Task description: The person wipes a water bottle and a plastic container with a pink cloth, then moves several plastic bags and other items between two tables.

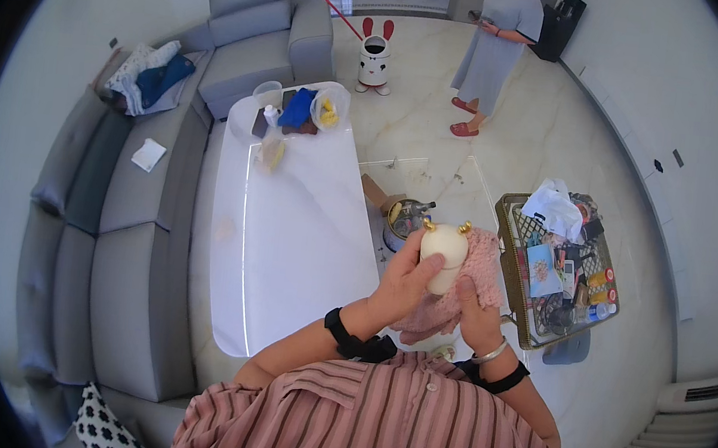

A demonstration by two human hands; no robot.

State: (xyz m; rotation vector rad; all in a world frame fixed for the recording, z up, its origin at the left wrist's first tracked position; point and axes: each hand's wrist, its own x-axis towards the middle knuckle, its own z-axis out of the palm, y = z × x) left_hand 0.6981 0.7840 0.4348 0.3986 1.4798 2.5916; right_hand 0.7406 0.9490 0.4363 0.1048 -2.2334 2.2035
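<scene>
A cream-white figurine (445, 248) with two gold antlers is held up in front of me. My left hand (406, 283) grips it from the left, its thumb lying across the front. In my right hand (477, 310) is a pink textured cloth (484, 268), bunched behind and along the figurine's right side. The right thumb presses the cloth close to the figurine's lower edge. Part of the cloth hangs below both hands. The fingers behind the figurine and the cloth are hidden.
Left of my hands is a long white table (306, 238), with a blue cloth (297, 108) and bags at its far end. A glass-topped side table (513, 271) on the right bears bottles and small items. Beyond are a round container (393, 237), a rabbit-shaped bin (374, 63) and a standing person (499, 49).
</scene>
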